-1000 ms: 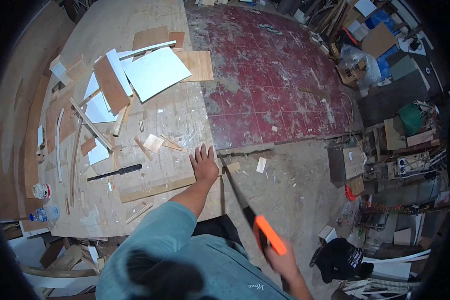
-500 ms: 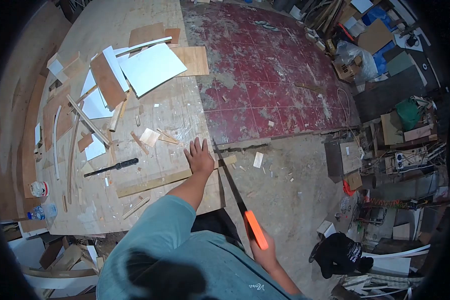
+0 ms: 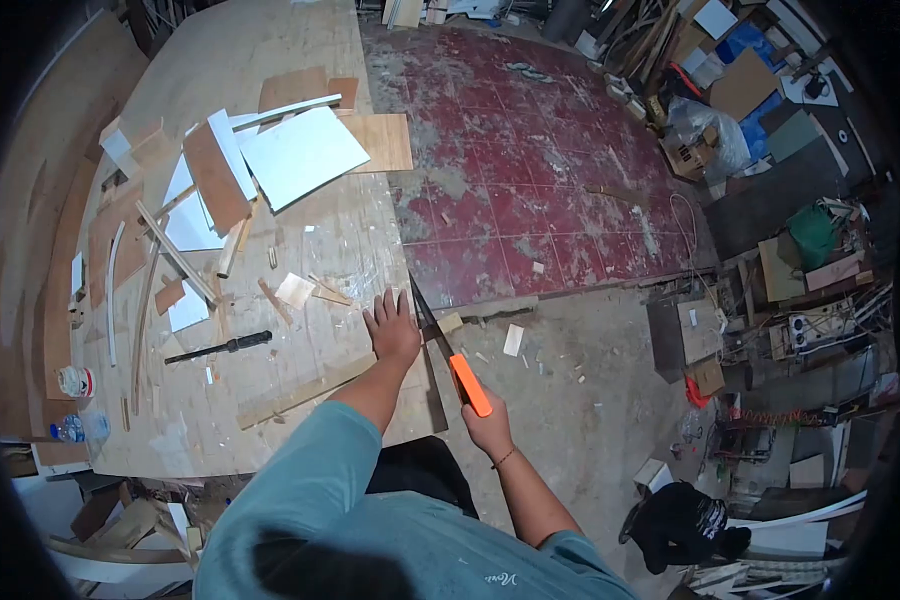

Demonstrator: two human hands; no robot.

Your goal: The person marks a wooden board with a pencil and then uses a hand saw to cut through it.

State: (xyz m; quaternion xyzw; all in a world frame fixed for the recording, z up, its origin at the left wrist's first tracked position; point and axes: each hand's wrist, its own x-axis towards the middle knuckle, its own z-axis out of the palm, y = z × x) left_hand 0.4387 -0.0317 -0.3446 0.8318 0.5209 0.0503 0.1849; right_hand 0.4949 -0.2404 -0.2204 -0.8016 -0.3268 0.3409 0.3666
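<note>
Wood strip [image 3: 310, 388], pale and narrow, lies along the near edge of the table [image 3: 200, 440], its right end poking past the corner. To its left stand a bottle [image 3: 75, 430] and a black-handled tool [image 3: 220, 347], with white panels [image 3: 305, 155] farther back. The left hand [image 3: 393, 330], fingers spread, presses flat on the strip. Just beside it the saw [image 3: 440, 335] crosses the strip, and the right hand [image 3: 490, 425] is clenched around its orange handle [image 3: 469, 384]. A second ago the saw was drawn far back; now it is pushed forward.
</note>
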